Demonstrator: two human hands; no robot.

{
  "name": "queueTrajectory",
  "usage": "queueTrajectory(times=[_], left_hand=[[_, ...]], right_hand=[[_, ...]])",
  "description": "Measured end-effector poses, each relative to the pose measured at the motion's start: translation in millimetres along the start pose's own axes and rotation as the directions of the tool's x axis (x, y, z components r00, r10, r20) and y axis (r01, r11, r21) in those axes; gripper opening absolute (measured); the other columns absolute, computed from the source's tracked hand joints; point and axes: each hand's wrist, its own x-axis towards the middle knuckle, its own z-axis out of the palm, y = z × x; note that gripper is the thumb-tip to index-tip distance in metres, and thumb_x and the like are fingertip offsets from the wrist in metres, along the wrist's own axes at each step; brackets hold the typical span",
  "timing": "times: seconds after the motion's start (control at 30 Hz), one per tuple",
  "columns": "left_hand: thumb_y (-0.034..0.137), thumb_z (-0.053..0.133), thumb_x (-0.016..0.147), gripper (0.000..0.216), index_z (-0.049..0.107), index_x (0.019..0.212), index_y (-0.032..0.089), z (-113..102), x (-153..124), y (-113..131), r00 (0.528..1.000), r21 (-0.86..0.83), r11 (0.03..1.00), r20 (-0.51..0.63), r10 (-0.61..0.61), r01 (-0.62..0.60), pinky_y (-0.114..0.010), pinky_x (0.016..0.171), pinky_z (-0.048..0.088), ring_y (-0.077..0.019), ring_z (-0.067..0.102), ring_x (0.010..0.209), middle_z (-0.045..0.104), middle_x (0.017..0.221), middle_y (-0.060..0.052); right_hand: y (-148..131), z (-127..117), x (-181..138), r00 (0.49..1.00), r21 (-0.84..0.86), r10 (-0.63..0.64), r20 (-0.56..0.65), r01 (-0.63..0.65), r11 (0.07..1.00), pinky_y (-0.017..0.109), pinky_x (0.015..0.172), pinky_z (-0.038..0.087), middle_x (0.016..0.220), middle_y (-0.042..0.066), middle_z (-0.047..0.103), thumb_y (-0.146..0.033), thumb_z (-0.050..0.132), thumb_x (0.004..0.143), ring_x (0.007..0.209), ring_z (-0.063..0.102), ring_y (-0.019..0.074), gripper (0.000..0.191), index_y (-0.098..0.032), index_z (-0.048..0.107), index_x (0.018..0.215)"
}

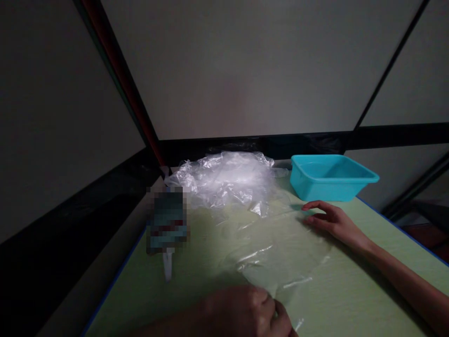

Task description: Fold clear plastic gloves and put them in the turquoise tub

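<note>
A clear plastic bag [277, 262] lies spread flat on the pale green table [196, 262]. My left hand [254, 311] is closed at the near end of this bag, with the plastic gathered at its fingers. Over the bag's far right side is my right hand [328, 220], its thumb and fingers apart and holding nothing. It sits just in front of a turquoise plastic basin [324, 185]. Farther back, a crumpled heap of clear plastic bags [231, 180] covers the rear of the table.
A blurred-out item [168, 222] stands at the table's left, with a white strip [167, 267] below it. Pale wall panels [245, 70] rise close behind the table. Blue edging [403, 229] runs along the table's right and left sides.
</note>
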Motion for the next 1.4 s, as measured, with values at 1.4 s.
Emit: queueTrajectory(times=[1.4], left_hand=[[0.012,0.04,0.07,0.007,0.043,0.068,0.018,17.4,-15.6,-60.1,0.303,-0.795,-0.033,0.268,-0.915,0.606,-0.013,0.032,0.033,-0.0072,0.049,0.035,0.056,0.053,0.004]], right_hand=[[-18.2,37.5,11.4,0.946,-0.512,-0.192,0.263,0.305,0.803,0.045,0.091,0.037,0.117,0.012,0.051,-0.05,0.053,0.075,0.108,0.046,0.0284,0.053,-0.018,0.044,0.116]])
